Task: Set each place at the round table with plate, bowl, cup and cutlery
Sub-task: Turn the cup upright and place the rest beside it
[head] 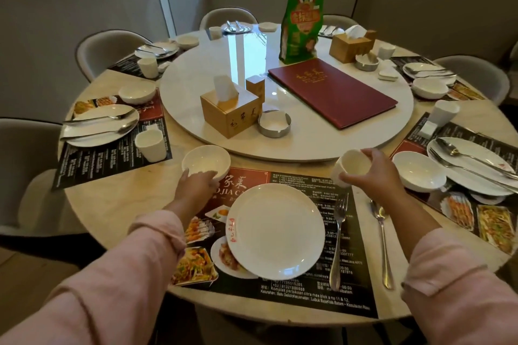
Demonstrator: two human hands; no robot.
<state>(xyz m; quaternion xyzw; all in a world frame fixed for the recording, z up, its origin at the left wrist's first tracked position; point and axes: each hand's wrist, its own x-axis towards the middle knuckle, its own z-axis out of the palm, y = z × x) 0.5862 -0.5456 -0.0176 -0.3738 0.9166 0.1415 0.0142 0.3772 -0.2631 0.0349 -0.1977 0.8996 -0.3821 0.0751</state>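
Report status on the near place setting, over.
Left hand grips bowl at mat's far-left corner. Right hand holds cup, tilted, over far-right corner. Plate, fork, spoon already down. Nothing blocking either hand.

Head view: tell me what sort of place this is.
Most likely a Chinese restaurant's dining room. The round table carries a lazy Susan, a red menu folder lies on it, and the near seat has a printed placemat with dish photos, Chinese characters and phone numbers.
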